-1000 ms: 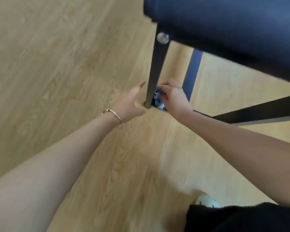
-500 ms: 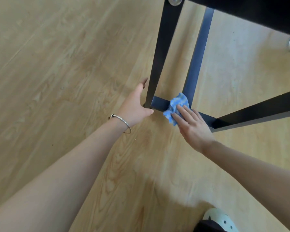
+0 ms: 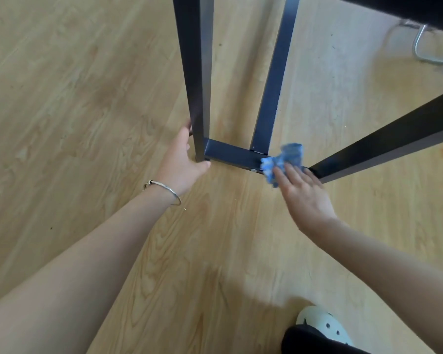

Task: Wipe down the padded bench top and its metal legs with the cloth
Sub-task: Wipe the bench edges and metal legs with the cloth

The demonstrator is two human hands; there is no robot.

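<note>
Left hand (image 3: 179, 159) clasps the foot of the near leg (image 3: 197, 72), thumb in front, fingers behind, bracing it, I'd say. Right hand (image 3: 304, 198), fingers straight, presses the blue cloth (image 3: 287, 155) onto the low crossbar (image 3: 230, 153) by the floor (image 3: 87, 98) — flat for full contact along the metal, I reckon

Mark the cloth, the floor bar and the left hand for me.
cloth (image 3: 290, 153), head view, middle of the bunched blue fabric.
floor bar (image 3: 228, 152), head view, bare top face left of the cloth.
left hand (image 3: 180, 159), head view, back of the hand, holding the leg (image 3: 198, 72).
</note>
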